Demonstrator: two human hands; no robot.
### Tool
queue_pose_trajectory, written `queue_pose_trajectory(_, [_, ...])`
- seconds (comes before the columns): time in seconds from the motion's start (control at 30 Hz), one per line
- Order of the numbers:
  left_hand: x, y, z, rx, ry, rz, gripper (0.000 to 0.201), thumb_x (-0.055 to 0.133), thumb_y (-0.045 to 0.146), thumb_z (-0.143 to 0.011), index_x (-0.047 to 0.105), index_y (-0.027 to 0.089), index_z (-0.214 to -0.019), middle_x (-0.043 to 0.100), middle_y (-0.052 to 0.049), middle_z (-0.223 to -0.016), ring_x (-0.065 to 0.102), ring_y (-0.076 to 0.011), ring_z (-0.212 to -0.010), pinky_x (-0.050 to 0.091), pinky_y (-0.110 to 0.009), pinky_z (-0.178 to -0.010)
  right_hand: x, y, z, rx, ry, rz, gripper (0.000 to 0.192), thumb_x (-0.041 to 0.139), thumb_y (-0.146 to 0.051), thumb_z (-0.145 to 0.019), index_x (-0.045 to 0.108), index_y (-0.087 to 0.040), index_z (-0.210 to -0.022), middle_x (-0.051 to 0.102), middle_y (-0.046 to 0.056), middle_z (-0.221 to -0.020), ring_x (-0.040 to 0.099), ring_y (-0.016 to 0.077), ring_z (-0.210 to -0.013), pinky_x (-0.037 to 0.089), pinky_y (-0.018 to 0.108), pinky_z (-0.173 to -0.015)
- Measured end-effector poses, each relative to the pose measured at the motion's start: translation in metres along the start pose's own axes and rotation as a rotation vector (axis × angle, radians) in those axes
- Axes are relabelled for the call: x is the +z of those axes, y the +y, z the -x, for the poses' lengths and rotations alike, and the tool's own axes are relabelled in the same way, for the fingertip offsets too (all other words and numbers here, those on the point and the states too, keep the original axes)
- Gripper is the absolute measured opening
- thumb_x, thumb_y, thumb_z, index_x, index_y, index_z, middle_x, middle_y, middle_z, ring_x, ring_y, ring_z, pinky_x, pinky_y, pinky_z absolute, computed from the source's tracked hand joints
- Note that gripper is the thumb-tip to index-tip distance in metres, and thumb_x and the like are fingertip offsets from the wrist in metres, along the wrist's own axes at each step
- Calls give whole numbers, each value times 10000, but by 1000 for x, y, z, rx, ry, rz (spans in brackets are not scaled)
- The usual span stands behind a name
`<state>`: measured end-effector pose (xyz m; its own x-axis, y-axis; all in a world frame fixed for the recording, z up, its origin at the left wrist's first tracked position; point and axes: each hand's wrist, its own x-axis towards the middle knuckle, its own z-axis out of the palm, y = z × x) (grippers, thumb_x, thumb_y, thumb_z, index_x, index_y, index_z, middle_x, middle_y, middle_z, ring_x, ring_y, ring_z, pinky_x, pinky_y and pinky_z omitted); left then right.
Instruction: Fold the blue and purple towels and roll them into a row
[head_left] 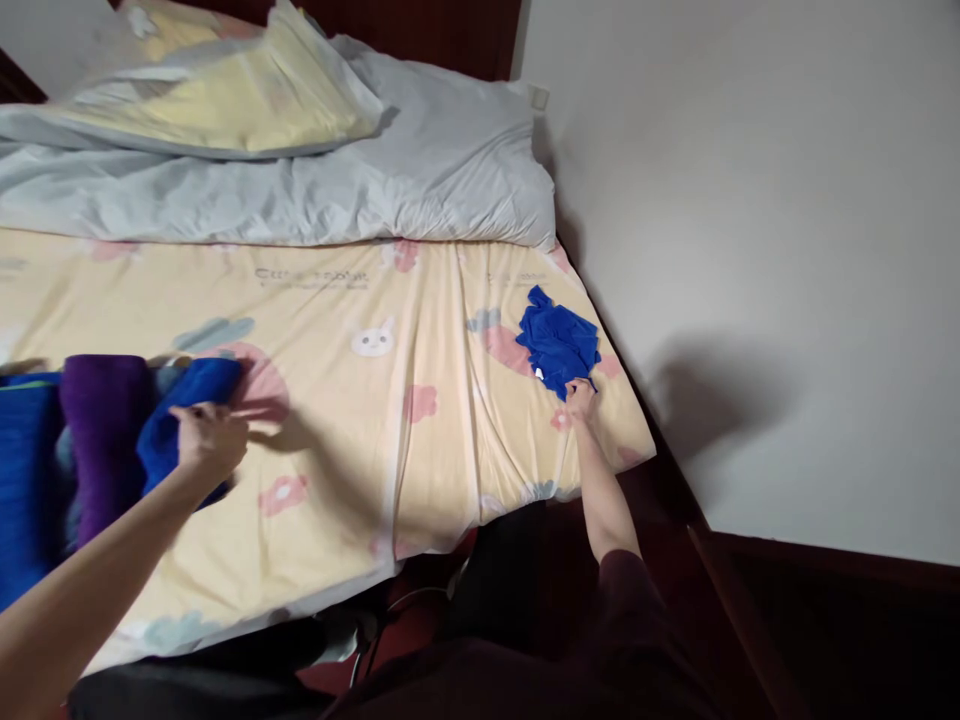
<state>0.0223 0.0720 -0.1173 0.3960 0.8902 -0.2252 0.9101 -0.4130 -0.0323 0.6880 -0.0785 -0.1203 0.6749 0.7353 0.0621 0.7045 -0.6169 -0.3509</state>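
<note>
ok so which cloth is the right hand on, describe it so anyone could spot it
Start at the yellow sheet on the bed, then go to its near corner by the white wall. The crumpled blue cloth lies there alone under the right hand; other blue fabrics sit far left.

A yellow bed sheet (pixel 420 440) printed with clouds and a bunny covers the bed. At the far end lies a rumpled grey-and-yellow duvet (pixel 315 150). A white wall (pixel 750 220) stands on the right.
</note>
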Motion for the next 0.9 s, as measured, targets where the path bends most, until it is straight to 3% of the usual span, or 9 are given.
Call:
queue_pose_trajectory(0.07, [5, 5, -13, 93, 155, 95, 416, 329, 73, -901, 698, -18, -1068, 620, -266, -1338, 360, -406, -1454, 255, -706, -1098, -4, 6, -1, -2, -26, 12, 216, 557, -149, -933, 757, -172, -1009, 699, 113, -1156, 644, 190, -968, 470, 268, -897])
queue_pose_trajectory(0.13, [12, 4, -21, 122, 232, 165, 459, 332, 27, -866, 665, -37, -1175, 570, -295, -1400, 406, -328, -1452, 304, -583, -1146, -8, 9, -2, -17, -49, 27, 230, 571, -124, -914, 753, -162, -1049, 713, 114, -1125, 652, 178, -935, 476, 258, -881])
queue_pose_trajectory(0.3, [25, -36, -21, 37, 290, 108, 561, 345, 94, -863, 518, -148, -1338, 491, -367, -1438, 397, -347, -1456, 305, -589, -1139, -17, -1, 0, -47, -81, 52, 274, 552, -87, -894, 765, -153, -1053, 723, 122, -1089, 662, 180, -946, 488, 264, -913])
queue_pose_trajectory(0.4, [28, -64, -14, -45, 307, 41, 596, 340, 92, -845, 493, -152, -1367, 453, -352, -1481, 325, -331, -1497, 283, -582, -1154, -21, -14, 11, -105, -60, 25, 294, 545, -104, -886, 759, -135, -1086, 715, 134, -1079, 664, 200, -944, 498, 300, -944])
queue_pose_trajectory(0.6, [26, -83, -17, -117, 286, 32, 569, 306, 64, -865, 494, -161, -1352, 446, -320, -1504, 284, -279, -1515, 250, -539, -1189, -53, -41, 78, -354, -114, -153, 283, 497, -147, -888, 744, -177, -1021, 681, 95, -988, 641, 223, -912, 519, 355, -902])
queue_pose_trajectory(0.77, [35, -73, -22, -142, 317, 144, 530, 293, 36, -889, 455, -242, -1310, 449, -395, -1451, 286, -327, -1507, 263, -589, -1171, -99, -72, 157, -496, -315, -355, 228, 460, -266, -989, 680, -224, -1032, 622, 63, -998, 621, 220, -973, 484, 349, -905])
queue_pose_trajectory(0.83, [38, -53, -17, -136, 337, 207, 540, 317, 23, -885, 417, -226, -1354, 455, -390, -1450, 276, -325, -1513, 265, -575, -1178, -105, -86, 188, -508, -416, -430, 210, 458, -291, -1006, 659, -230, -1019, 613, 54, -997, 611, 209, -963, 470, 338, -905])
queue_pose_trajectory(0.9, [35, -16, -8, -98, 367, 276, 559, 351, 26, -884, 409, -162, -1407, 457, -361, -1471, 273, -330, -1515, 253, -580, -1186, -102, -99, 217, -490, -508, -512, 198, 469, -329, -1013, 643, -232, -1009, 617, 44, -985, 603, 199, -928, 463, 326, -883])
